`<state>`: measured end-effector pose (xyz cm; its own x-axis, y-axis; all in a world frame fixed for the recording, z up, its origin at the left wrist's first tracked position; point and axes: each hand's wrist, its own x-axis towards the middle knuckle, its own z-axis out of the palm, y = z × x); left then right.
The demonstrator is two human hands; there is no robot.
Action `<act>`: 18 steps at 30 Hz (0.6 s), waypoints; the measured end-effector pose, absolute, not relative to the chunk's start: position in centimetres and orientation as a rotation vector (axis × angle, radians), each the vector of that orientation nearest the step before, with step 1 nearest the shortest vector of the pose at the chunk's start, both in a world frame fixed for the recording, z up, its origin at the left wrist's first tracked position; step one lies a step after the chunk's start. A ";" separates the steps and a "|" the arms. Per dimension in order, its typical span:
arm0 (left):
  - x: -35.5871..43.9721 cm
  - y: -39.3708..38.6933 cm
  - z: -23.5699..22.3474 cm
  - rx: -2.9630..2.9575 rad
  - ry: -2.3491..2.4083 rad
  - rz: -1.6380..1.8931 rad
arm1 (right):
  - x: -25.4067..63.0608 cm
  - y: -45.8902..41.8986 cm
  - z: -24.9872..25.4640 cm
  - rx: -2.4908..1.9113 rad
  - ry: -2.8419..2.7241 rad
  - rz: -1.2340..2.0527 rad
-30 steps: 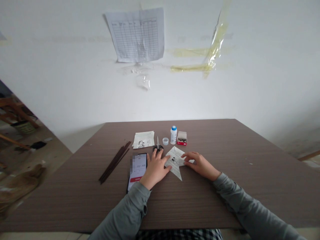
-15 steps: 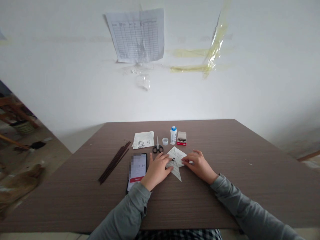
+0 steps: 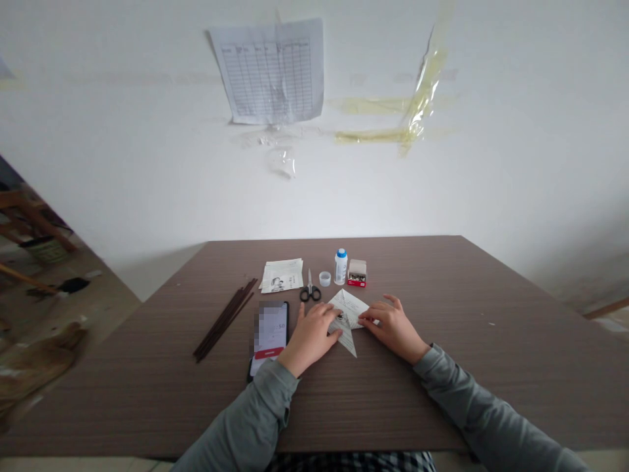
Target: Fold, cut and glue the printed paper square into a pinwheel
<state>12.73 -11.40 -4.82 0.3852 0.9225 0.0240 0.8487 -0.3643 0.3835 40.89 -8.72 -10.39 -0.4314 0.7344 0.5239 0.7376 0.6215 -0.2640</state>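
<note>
A folded white printed paper (image 3: pixel 350 313), roughly kite-shaped, lies on the brown wooden table (image 3: pixel 442 367) in front of me. My left hand (image 3: pixel 310 335) rests flat on its left part, fingers stretched out and pressing down. My right hand (image 3: pixel 390 326) presses on the paper's right side, its fingertips on the fold, fingers slightly curled. Both sleeves are grey.
A phone (image 3: pixel 270 335) with a lit screen lies left of my left hand. Dark thin sticks (image 3: pixel 225 319) lie further left. Behind the paper are scissors (image 3: pixel 310 289), a stack of printed sheets (image 3: pixel 282 275), a small cap (image 3: pixel 325 278), a white bottle (image 3: pixel 341 266) and a small box (image 3: pixel 357 273).
My left hand has slid slightly back and right on the paper, away from the scissors. My right hand has shifted a little along the fold. The paper looks narrower.
</note>
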 end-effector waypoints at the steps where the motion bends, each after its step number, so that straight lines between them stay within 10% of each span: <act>1: 12.8 -11.5 -4.8 2.350 1.552 0.340 | 40.9 -8.7 -10.4 -1.150 -2.242 -0.004; 18: 13.5 -12.3 -3.9 2.402 1.563 0.261 | 40.7 -9.0 -10.1 -1.190 -2.277 -0.032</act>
<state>13.48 -12.29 -3.85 0.4039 0.9148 0.0075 0.8675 -0.3856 0.3142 40.69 -9.03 -10.06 -0.4461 0.7486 0.4905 0.7622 0.6051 -0.2302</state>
